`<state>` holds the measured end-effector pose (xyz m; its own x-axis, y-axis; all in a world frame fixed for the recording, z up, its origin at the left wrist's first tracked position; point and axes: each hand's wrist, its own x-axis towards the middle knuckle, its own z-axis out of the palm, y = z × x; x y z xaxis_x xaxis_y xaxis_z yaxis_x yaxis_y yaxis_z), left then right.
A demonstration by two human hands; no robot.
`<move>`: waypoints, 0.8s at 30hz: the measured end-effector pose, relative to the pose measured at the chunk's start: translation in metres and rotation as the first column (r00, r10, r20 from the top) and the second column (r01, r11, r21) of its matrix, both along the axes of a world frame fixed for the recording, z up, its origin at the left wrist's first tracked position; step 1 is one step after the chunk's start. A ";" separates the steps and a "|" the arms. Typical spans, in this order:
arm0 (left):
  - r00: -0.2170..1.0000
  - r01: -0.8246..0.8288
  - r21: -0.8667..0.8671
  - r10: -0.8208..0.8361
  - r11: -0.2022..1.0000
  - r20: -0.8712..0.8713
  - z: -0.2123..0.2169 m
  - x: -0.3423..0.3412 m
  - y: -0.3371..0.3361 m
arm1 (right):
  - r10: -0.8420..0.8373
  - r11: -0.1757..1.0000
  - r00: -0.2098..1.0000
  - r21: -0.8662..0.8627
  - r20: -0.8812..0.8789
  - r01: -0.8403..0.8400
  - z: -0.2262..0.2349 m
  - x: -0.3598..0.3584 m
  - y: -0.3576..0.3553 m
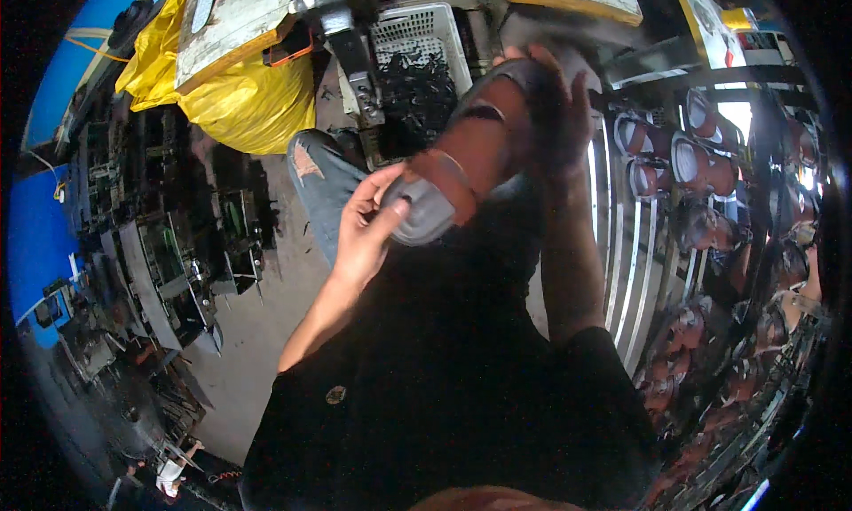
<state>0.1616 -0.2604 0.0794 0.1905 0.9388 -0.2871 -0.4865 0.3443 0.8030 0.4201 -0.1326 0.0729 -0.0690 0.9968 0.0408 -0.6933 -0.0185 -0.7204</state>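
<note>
A sandal (484, 129) with broad reddish-brown straps and a grey footbed is held aslant in front of my body. My left hand (366, 231) grips its near, lower-left end, with the thumb on top of the footbed. At the far, upper-right end my right hand (568, 120) is around the dark part of the sandal. Some of the right hand's fingertips show beyond that end; motion blurs them and the hand partly.
A metal rack (621, 271) with several similar sandals (701, 165) stands on the right. Ahead, a white plastic basket (457, 45) holds black scraps, beside a dark machine arm (355, 76). A yellow sack (240, 111) and worktable (235, 23) are at upper left.
</note>
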 end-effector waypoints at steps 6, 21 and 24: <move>0.963 0.007 -0.396 0.101 0.918 0.252 0.000 -0.011 0.018 | 0.001 0.975 0.986 -0.221 0.169 0.037 0.003 -0.002 -0.007; 0.953 0.173 -0.571 0.010 0.802 0.303 0.000 0.000 0.039 | 0.178 0.951 0.830 0.125 0.528 -0.284 0.055 0.087 -0.085; 0.663 0.656 -0.360 -0.279 0.663 0.695 -0.042 0.020 0.065 | -0.273 0.944 0.414 0.324 0.868 -0.057 0.142 0.094 -0.143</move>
<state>0.1818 -0.1955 0.0373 0.8459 0.3696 -0.3846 -0.3855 0.9219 0.0379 0.5138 -0.2756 0.2146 -0.1226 0.9526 0.2783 0.3681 0.3041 -0.8787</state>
